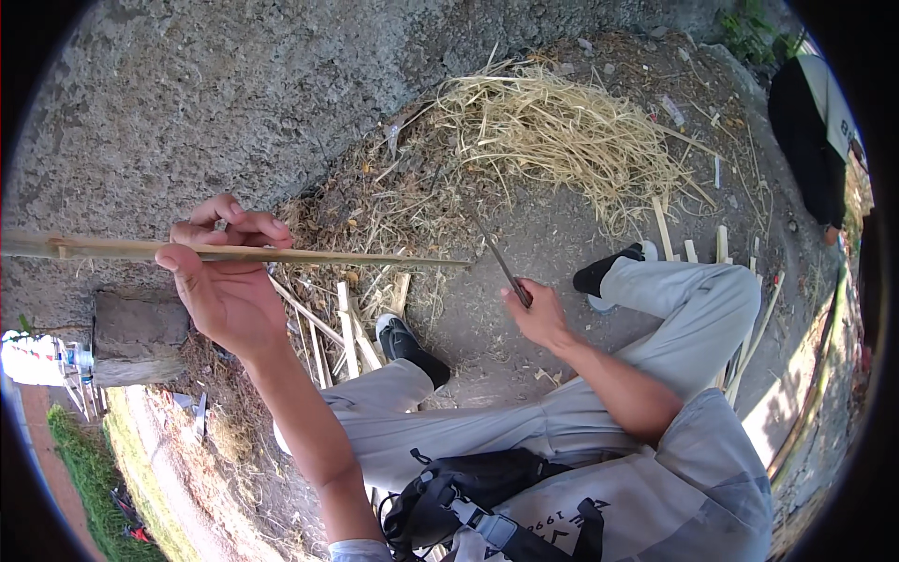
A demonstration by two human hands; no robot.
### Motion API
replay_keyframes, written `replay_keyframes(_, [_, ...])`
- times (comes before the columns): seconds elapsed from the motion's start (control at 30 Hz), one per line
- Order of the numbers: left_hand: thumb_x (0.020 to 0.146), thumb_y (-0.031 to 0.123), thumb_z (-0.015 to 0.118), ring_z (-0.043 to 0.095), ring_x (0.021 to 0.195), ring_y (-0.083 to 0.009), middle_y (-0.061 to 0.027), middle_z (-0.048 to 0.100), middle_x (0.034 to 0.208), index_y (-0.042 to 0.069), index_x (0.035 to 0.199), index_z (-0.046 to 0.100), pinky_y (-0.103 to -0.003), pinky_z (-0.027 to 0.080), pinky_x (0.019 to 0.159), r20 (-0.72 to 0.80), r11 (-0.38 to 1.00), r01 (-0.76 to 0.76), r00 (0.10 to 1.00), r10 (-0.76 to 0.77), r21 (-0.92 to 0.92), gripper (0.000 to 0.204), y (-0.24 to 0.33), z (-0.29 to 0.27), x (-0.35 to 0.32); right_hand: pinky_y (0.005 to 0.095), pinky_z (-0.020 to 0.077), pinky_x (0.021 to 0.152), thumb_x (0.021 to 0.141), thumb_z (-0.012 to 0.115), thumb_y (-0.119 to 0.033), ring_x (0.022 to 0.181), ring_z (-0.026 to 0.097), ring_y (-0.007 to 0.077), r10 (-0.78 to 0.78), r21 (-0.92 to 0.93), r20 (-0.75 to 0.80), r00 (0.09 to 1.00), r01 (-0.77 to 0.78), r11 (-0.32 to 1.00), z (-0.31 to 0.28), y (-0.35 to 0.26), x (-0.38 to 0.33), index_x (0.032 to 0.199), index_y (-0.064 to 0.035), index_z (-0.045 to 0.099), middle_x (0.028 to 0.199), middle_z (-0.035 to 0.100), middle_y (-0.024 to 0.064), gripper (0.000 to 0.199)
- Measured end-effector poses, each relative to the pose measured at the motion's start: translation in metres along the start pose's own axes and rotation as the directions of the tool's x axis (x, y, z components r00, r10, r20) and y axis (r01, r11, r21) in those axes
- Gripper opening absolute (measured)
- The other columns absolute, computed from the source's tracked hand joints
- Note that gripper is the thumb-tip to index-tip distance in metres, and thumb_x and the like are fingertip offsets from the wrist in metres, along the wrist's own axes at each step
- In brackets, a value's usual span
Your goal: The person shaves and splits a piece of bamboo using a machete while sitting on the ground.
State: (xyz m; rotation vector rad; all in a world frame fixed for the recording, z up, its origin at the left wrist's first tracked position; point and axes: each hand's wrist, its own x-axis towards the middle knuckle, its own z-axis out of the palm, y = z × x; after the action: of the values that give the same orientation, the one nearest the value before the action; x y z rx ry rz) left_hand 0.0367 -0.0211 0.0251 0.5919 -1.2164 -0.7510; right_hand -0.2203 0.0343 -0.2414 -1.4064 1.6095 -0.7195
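Note:
A long bamboo strip [365, 257] runs almost level from the left edge to near the middle of the view. My left hand [239, 304] is raised and holds it, palm up, with the thumb on the near side and the fingers curled behind. The strip's right end is free, just short of a knife [497, 255] with a narrow dark blade. My right hand [540, 317] is closed around the knife's handle, and its blade points up and to the left. Blade and strip look apart. Most of the handle is hidden in my fist.
A heap of pale bamboo shavings [571, 140] lies ahead by a rough wall [234, 112]. Split bamboo pieces [348, 332] lie beside my left shoe [401, 339], others by my right leg [693, 290]. A block [139, 328] stands left; another person [810, 131] is far right.

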Motion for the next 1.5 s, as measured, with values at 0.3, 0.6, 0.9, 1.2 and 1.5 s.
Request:
replay_keyframes(0.3, [0.099,0.041,0.048,0.046,0.042,-0.0166,-0.0151,0.056,0.069,0.005,0.088,0.045,-0.027,0.042,0.041,-0.143,0.993,-0.095,0.984,0.104,0.07,0.038,-0.011,0.015,-0.002,0.0446,0.0433,0.055,0.093,0.058,-0.031,0.056,0.06,0.0373,-0.027,-0.099,-0.033,0.999,0.024,0.995,-0.021,-0.019,-0.003,0.098,0.0025,0.061,0.059,0.058,0.0179,0.034])
replay_keyframes(0.6, [0.101,0.037,0.048,0.037,0.041,-0.009,-0.0135,0.058,0.071,0.006,0.084,0.045,-0.023,0.031,0.04,-0.144,0.983,-0.082,0.984,0.107,0.167,0.036,-0.028,0.047,0.036,0.0442,0.0458,0.061,0.092,0.06,-0.032,0.065,0.063,0.0363,-0.18,-0.058,-0.081,0.98,0.176,0.983,-0.024,-0.032,-0.012,0.088,0.0026,0.063,0.065,0.06,0.0203,0.035])
replay_keyframes(0.9, [0.101,0.039,0.048,0.036,0.043,-0.0074,-0.0024,0.043,0.056,0.008,0.078,0.043,-0.023,0.027,0.039,-0.257,0.984,-0.062,0.961,0.104,0.165,0.038,-0.049,0.057,0.061,0.03,0.0405,0.042,0.1,0.047,-0.029,0.044,0.053,0.0108,-0.149,0.333,0.106,0.983,0.106,0.937,-0.038,-0.105,-0.005,0.103,0.0009,0.064,0.059,0.057,0.0037,0.035])
replay_keyframes(1.2, [0.1,0.038,0.051,0.039,0.044,-0.0081,-0.0006,0.041,0.055,0.009,0.076,0.042,-0.023,0.028,0.038,-0.265,0.986,-0.11,0.954,0.14,0.122,0.039,-0.047,0.057,0.057,0.0255,0.0409,0.043,0.101,0.045,-0.02,0.047,0.052,0.0082,-0.415,0.506,-0.516,0.749,0.658,0.558,-0.048,-0.175,-0.016,0.108,0.003,0.062,0.056,0.05,0.004,0.029])
replay_keyframes(1.5, [0.1,0.04,0.049,0.033,0.041,-0.009,-0.001,0.037,0.052,0.009,0.075,0.04,-0.024,0.025,0.037,-0.227,0.985,-0.129,0.962,0.152,0.111,0.041,-0.047,0.061,0.04,0.0518,0.0491,0.076,0.101,0.037,-0.031,0.07,0.061,0.0487,-0.231,-0.054,0.038,0.972,0.233,0.971,0.048,-0.025,0.019,0.097,0.0054,0.066,0.077,0.065,0.0272,0.047])
